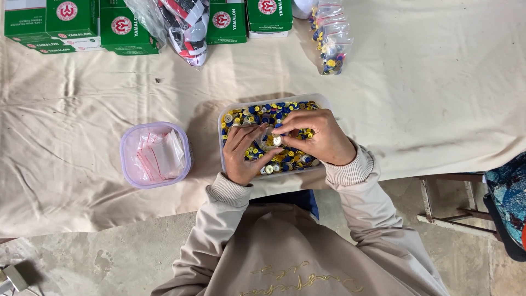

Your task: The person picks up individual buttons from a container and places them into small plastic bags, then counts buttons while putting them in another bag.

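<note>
Over a clear plastic tub of mixed coloured buttons, the left hand and right hand together pinch a small clear bag between their fingertips.

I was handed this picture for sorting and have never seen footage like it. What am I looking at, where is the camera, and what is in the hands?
There is no machine here: a person works with bare hands, and the one camera sits on their head, looking straight down. Both hands are over a clear tub full of coloured buttons. The left hand and right hand meet over something small and pale between the fingertips; whether it is a button or a little bag is too small to tell. To the left stands a round clear container of small empty plastic bags. Further back on the cream cloth lie green boxes and small bags already filled with buttons.
</note>
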